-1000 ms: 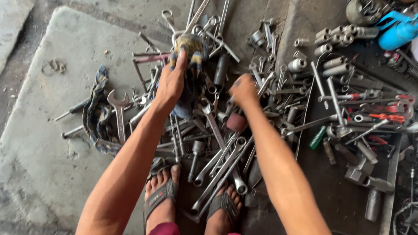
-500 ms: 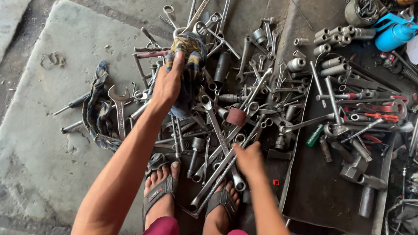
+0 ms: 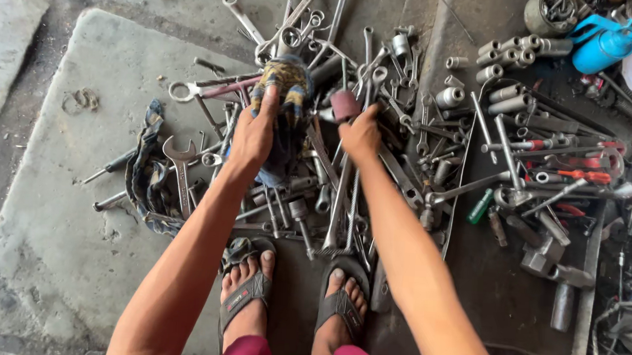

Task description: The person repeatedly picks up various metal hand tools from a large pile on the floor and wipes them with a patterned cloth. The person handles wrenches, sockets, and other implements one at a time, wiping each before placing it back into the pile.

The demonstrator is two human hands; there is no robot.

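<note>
My left hand grips a dirty yellow and blue rag above a heap of steel spanners on the floor. My right hand is closed over the top ends of a few long spanners, which run back toward my feet. A dull red cylinder lies touching the fingers of that hand. More ring and open-ended spanners fan out beyond both hands.
My sandalled feet stand at the near edge of the heap. A dark metal tray on the right holds sockets, screwdrivers and a hammer. A blue oil can sits top right. A second rag lies left on the concrete slab.
My right hand went from the spanners near my feet up to beside the rag. The long spanners and the red cylinder shifted away from my feet. The left hand stayed on the rag.
</note>
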